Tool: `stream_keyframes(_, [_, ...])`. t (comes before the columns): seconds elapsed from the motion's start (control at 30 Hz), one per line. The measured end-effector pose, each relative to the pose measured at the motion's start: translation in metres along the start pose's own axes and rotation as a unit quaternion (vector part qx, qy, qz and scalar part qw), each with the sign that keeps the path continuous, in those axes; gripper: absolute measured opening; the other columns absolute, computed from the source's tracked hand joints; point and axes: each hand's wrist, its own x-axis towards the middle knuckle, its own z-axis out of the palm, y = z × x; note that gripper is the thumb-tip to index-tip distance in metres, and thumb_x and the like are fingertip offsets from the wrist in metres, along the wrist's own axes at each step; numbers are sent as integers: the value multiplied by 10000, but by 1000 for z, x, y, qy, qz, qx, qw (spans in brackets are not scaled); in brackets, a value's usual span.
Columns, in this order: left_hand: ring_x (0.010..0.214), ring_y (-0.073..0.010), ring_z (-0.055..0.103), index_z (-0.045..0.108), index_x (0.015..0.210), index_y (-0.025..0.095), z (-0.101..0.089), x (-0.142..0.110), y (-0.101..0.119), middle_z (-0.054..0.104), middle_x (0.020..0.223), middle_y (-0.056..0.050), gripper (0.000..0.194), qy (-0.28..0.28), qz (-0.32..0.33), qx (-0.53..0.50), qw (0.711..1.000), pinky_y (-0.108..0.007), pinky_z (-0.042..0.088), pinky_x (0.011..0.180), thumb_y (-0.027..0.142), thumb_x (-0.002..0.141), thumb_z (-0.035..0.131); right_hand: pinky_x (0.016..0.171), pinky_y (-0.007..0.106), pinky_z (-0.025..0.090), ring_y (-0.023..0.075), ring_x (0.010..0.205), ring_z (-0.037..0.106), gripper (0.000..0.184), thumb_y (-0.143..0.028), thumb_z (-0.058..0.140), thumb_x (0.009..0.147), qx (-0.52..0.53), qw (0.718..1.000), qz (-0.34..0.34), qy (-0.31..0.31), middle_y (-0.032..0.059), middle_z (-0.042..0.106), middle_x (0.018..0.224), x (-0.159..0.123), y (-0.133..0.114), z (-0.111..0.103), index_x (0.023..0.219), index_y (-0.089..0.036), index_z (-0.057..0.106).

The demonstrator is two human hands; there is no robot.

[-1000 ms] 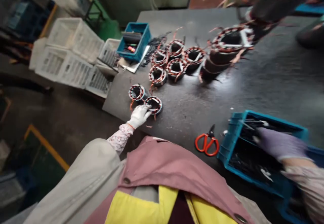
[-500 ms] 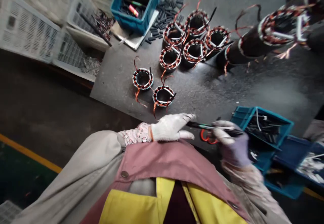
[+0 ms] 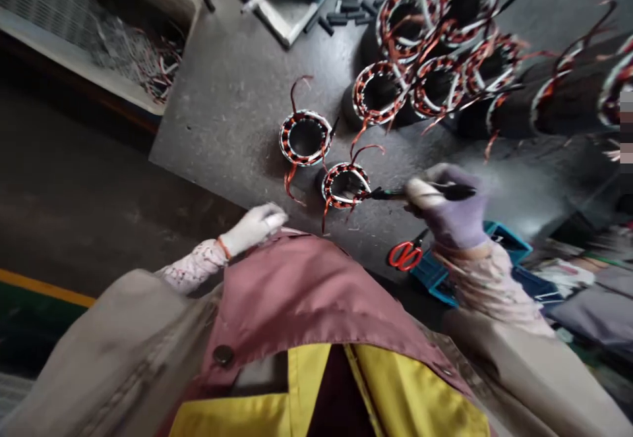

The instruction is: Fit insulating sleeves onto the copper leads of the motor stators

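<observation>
My right hand (image 3: pixel 448 203), in a light glove with a purple back, is closed around a slim black pen-like tool (image 3: pixel 393 194). The tool's tip meets the right rim of a small wound stator (image 3: pixel 341 205), where a dark sleeved lead also lies; whether they touch is hard to tell. Copper leads stick out from this ring. Up and left of it stands another stator (image 3: pixel 284 147) with orange-brown wires. Down at the table edge, my white-gloved left hand (image 3: pixel 254 228) is open, its fingers loosely bent and holding nothing visible.
Red-handled scissors (image 3: pixel 405 256) lie near the table's front edge, beside a blue bin (image 3: pixel 514 242). Several more stators (image 3: pixel 378 94) stand farther back, with short black tubes (image 3: pixel 346 18) strewn behind. A crate of wire scraps (image 3: pixel 141 64) sits at left.
My left hand has moved left, away from the tool. My right hand has carried the tool forward to the nearer stator. The view has shifted closer to the table.
</observation>
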Motion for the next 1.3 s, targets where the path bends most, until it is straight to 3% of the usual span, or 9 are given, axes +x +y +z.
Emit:
stream_keyframes(0.17, [434, -86, 405, 528, 765, 214, -17, 18, -24, 490, 537, 69, 245, 110, -53, -79, 989, -227, 367, 455, 439, 855, 557, 512, 257, 386, 151, 529, 560, 229, -418, 731, 705, -266, 945, -100, -159, -3, 601, 539, 36, 18, 34, 663, -217, 630])
stream_keyframes(0.37, [380, -82, 401, 515, 754, 217, -11, 33, -48, 464, 511, 84, 166, 180, -136, -139, 964, -217, 351, 390, 357, 832, 554, 605, 297, 411, 249, 680, 686, 292, -464, 653, 769, -472, 850, -137, -189, 69, 708, 674, 42, 30, 50, 840, -191, 727])
stream_keyframes(0.5, [382, -70, 399, 522, 753, 211, -11, 37, -61, 472, 523, 86, 170, 186, -139, -155, 960, -201, 358, 392, 360, 827, 559, 623, 306, 401, 254, 689, 675, 302, -468, 657, 792, -512, 824, -121, -213, 69, 686, 658, 43, 33, 58, 877, -185, 718])
stream_keyframes(0.73, [376, -62, 396, 530, 785, 207, -7, 38, -64, 469, 519, 95, 186, 194, -129, -192, 953, -186, 353, 385, 382, 822, 580, 607, 289, 366, 183, 598, 557, 190, -378, 726, 741, -453, 854, -134, -218, -12, 480, 502, 40, 30, 58, 721, -216, 630])
stream_keyframes(0.87, [345, -66, 379, 520, 769, 209, -6, 39, -62, 455, 492, 98, 188, 190, -125, -210, 951, -193, 322, 353, 379, 827, 577, 569, 285, 396, 133, 558, 503, 263, -444, 668, 793, -271, 926, -195, -175, -12, 551, 596, 43, -13, 50, 682, -223, 579])
stream_keyframes(0.97, [336, -71, 378, 526, 780, 211, -5, 41, -62, 466, 491, 96, 185, 192, -123, -218, 949, -199, 313, 341, 381, 824, 583, 558, 277, 414, 121, 566, 501, 281, -459, 644, 820, -194, 935, -260, -146, -14, 573, 620, 56, -46, 64, 685, -222, 575])
stream_keyframes(1.1, [351, -75, 393, 555, 805, 207, -3, 42, -65, 475, 490, 94, 176, 197, -109, -214, 950, -196, 329, 359, 380, 816, 589, 640, 299, 472, 128, 592, 547, 268, -437, 733, 779, -348, 874, -295, -167, -2, 598, 618, 81, -58, 106, 736, -193, 632])
stream_keyframes(1.23, [363, -73, 395, 570, 805, 202, 2, 44, -69, 477, 492, 91, 178, 208, -94, -220, 948, -193, 330, 370, 378, 815, 594, 700, 320, 485, 171, 659, 629, 324, -465, 740, 791, -506, 785, -306, -185, 14, 599, 586, 96, -43, 138, 815, -152, 661])
stream_keyframes(1.3, [359, -75, 396, 570, 804, 202, 4, 47, -70, 478, 496, 90, 179, 206, -86, -227, 948, -197, 332, 369, 379, 826, 585, 709, 300, 474, 174, 705, 664, 337, -476, 701, 820, -530, 765, -310, -194, 17, 614, 603, 99, -35, 145, 815, -144, 641])
